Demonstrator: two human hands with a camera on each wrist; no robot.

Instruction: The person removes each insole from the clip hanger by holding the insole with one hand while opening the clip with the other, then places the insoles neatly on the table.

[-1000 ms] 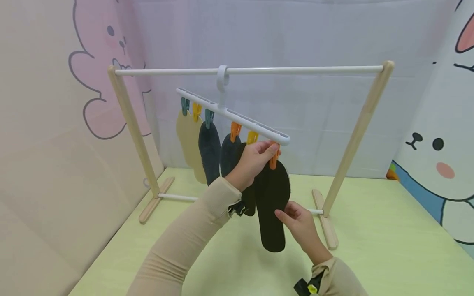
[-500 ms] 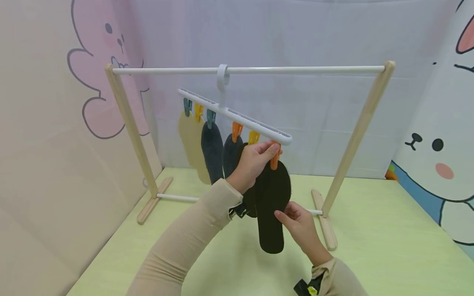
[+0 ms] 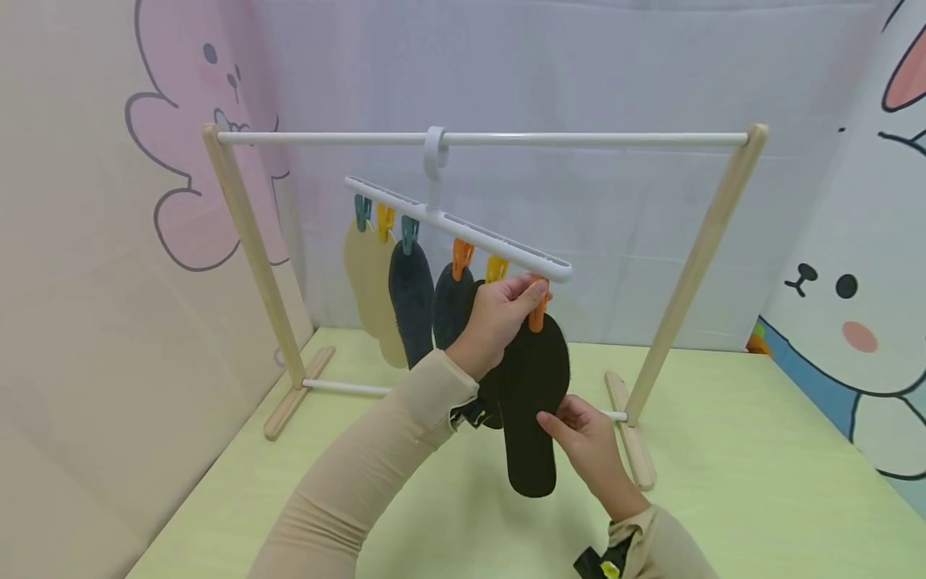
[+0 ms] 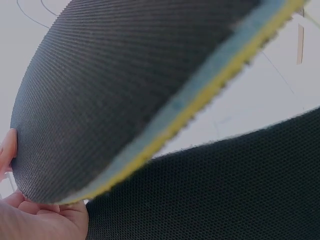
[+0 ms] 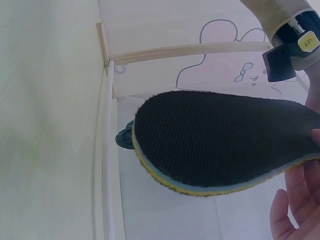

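A black insole [image 3: 534, 438] with a blue and yellow layered edge hangs upright below the right end of a white hanger [image 3: 499, 245]. At its top sits an orange clip [image 3: 536, 315], pinched between the thumb and fingers of my left hand [image 3: 494, 323]. Lower down, my right hand [image 3: 589, 446] pinches the insole's right edge, thumb on the near face. Seen from the right wrist, the broad sole [image 5: 220, 145] stretches across the picture. Another dark insole hangs partly hidden behind my left hand, under a yellow clip [image 3: 496, 268].
The hanger hooks over the white bar [image 3: 593, 139] of a wooden-legged rack [image 3: 694, 273]. Toward its left end, clips hold a beige insole [image 3: 369, 281] and dark blue insoles [image 3: 411, 297]. A pale yellow-green table [image 3: 738, 450] lies below, with printed cloth walls around.
Both hands keep their hold at the clip and the insole's edge. The hanger's left end and its insoles sway slightly right, then back left. The head view shifts a little.
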